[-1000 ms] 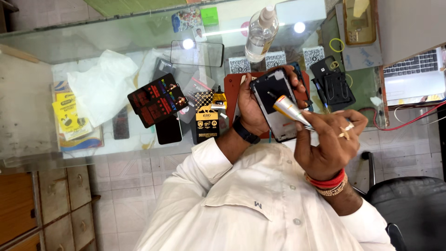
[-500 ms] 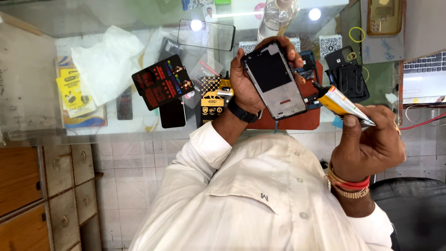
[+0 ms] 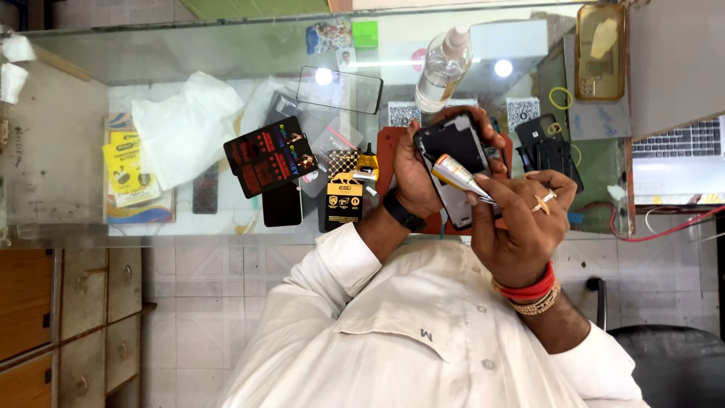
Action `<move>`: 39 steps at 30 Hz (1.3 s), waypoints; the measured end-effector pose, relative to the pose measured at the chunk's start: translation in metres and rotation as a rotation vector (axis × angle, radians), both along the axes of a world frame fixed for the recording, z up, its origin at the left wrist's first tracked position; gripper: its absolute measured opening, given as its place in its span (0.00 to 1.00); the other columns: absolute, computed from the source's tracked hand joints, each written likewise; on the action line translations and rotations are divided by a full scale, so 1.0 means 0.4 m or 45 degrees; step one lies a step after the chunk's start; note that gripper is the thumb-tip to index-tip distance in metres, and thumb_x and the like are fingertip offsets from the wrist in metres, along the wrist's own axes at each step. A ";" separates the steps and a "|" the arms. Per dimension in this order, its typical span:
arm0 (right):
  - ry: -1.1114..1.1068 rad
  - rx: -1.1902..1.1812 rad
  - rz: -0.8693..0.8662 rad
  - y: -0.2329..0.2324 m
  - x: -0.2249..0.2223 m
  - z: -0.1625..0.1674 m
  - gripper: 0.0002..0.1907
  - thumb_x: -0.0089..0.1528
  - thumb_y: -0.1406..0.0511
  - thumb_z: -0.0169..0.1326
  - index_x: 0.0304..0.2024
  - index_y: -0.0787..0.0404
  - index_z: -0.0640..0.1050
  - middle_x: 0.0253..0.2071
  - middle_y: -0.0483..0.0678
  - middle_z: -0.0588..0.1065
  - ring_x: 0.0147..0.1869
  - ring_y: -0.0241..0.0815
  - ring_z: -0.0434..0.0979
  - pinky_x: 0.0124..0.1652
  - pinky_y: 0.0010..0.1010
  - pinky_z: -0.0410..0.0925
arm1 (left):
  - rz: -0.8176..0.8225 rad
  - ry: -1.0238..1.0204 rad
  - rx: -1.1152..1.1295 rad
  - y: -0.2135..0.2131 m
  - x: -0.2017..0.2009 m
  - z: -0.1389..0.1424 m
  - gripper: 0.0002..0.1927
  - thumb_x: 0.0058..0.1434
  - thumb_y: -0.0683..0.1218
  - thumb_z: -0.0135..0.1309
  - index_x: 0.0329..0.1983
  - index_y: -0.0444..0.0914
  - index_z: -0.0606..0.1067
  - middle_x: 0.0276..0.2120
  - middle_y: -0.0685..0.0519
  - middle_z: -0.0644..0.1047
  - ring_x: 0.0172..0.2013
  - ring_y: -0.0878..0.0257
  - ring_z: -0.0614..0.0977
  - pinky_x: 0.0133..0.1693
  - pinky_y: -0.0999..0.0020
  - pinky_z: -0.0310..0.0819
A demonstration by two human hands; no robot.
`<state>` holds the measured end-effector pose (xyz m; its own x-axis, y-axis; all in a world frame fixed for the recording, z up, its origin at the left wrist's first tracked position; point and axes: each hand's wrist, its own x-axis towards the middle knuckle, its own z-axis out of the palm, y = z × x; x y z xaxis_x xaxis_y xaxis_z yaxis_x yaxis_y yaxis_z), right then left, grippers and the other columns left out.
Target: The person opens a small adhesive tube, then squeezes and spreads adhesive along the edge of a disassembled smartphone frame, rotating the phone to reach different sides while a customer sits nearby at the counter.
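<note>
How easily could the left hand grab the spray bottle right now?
Probably not yet. The left hand is full: its fingers hold a phone. The bottle stands just beyond it with nothing between, so freeing the hand would likely do.

Far of the hands: a clear spray bottle point(image 3: 444, 68) stands upright, blocking that way.
Left: black-and-yellow packets point(image 3: 343, 187) and a dark card point(image 3: 270, 155) crowd the glass surface point(image 3: 68, 151).
Right: black phone parts point(image 3: 555, 151) and a laptop point(image 3: 676, 162).
Open room: the bare surface at the far left.
</note>
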<state>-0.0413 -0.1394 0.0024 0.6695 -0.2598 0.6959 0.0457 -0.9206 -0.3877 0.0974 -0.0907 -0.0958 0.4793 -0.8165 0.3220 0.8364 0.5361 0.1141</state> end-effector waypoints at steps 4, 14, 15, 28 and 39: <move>0.005 -0.050 -0.010 0.006 0.013 0.006 0.09 0.64 0.73 0.65 0.46 0.64 0.81 0.38 0.49 0.80 0.39 0.45 0.78 0.56 0.42 0.61 | 0.027 -0.073 -0.026 0.003 -0.005 0.003 0.40 0.75 0.69 0.42 0.61 0.26 0.69 0.48 0.38 0.75 0.54 0.45 0.78 0.52 0.50 0.79; 0.014 -0.049 -0.026 0.008 0.015 0.007 0.08 0.64 0.73 0.64 0.45 0.64 0.81 0.37 0.49 0.80 0.39 0.44 0.78 0.57 0.43 0.62 | -0.027 -0.017 -0.021 0.008 -0.012 0.010 0.39 0.74 0.68 0.41 0.61 0.26 0.68 0.48 0.38 0.75 0.55 0.47 0.77 0.56 0.54 0.76; 0.013 -0.052 -0.028 0.007 0.016 0.007 0.08 0.65 0.73 0.64 0.45 0.64 0.81 0.38 0.49 0.80 0.40 0.44 0.78 0.56 0.42 0.62 | -0.039 -0.010 -0.023 0.008 -0.012 0.010 0.39 0.74 0.68 0.40 0.61 0.26 0.68 0.49 0.38 0.75 0.55 0.48 0.77 0.56 0.55 0.76; 0.015 -0.050 -0.048 0.006 0.014 0.005 0.07 0.64 0.72 0.64 0.44 0.64 0.81 0.37 0.49 0.80 0.37 0.45 0.77 0.56 0.43 0.62 | -0.049 -0.038 0.005 0.008 -0.011 0.014 0.39 0.73 0.68 0.42 0.61 0.26 0.68 0.49 0.39 0.75 0.55 0.48 0.77 0.56 0.56 0.76; 0.032 -0.061 -0.049 0.007 0.009 0.004 0.07 0.64 0.72 0.64 0.44 0.63 0.81 0.37 0.48 0.81 0.37 0.43 0.77 0.56 0.43 0.62 | -0.031 -0.034 0.006 0.002 -0.011 0.009 0.39 0.74 0.67 0.41 0.61 0.25 0.68 0.49 0.38 0.74 0.55 0.48 0.77 0.55 0.55 0.77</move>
<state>-0.0378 -0.1367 0.0040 0.6771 -0.2523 0.6913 0.0007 -0.9392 -0.3435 0.0931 -0.0901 -0.0921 0.4505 -0.8294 0.3303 0.8459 0.5149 0.1390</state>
